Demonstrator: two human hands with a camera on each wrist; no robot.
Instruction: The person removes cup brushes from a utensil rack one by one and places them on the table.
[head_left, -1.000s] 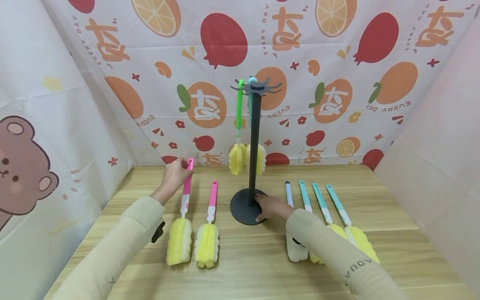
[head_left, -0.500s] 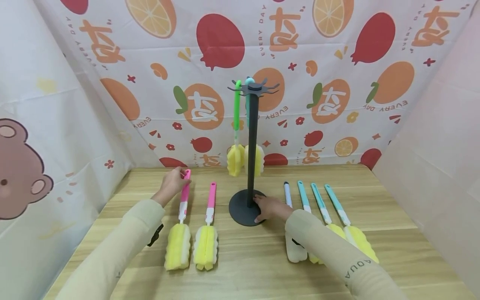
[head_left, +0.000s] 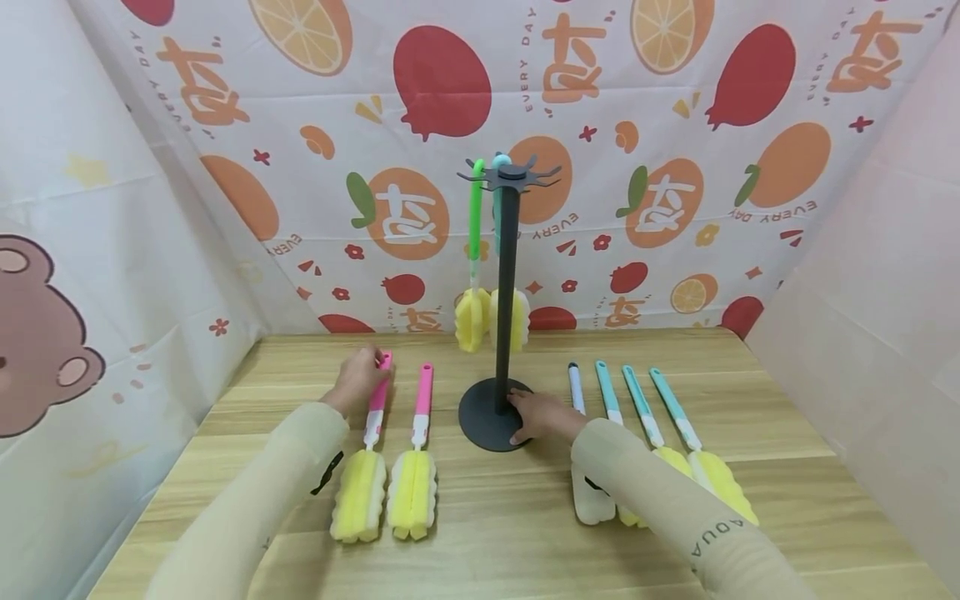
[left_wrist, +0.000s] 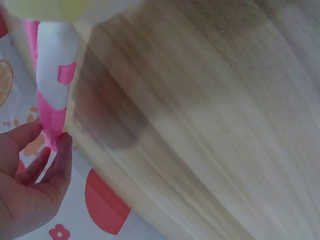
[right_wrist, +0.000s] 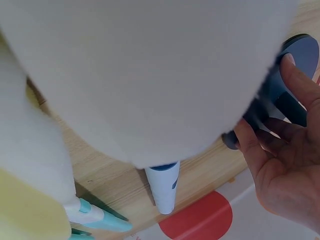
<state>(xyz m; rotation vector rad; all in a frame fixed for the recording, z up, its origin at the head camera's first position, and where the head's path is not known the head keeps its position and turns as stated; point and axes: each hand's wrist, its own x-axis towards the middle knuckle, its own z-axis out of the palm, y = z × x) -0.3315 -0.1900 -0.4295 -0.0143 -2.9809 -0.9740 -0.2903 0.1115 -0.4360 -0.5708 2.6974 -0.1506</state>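
My left hand (head_left: 357,381) pinches the handle end of a pink sponge bottle brush (head_left: 359,498) on the left of the table. In the left wrist view, thumb and fingertips sit on either side of the pink handle (left_wrist: 53,115). A second pink bottle brush (head_left: 412,496) lies just to its right. My right hand (head_left: 546,417) rests on the round base of a black stand (head_left: 480,417), fingers spread beside the pole. Two brushes hang from the stand's top hooks: one with a green handle (head_left: 476,217), and one with a light-blue handle, partly behind the pole.
Right of the stand lie a brush with a pale-blue handle (head_left: 576,387) and several teal-handled brushes (head_left: 672,404), some partly under my right forearm. A printed fruit curtain (head_left: 600,275) stands behind the wooden table (head_left: 480,542), with white cloth at both sides.
My left hand has brought the pink handle's end down and nearer, then slightly right. That brush's sponge head has turned. The right hand stays on the base.
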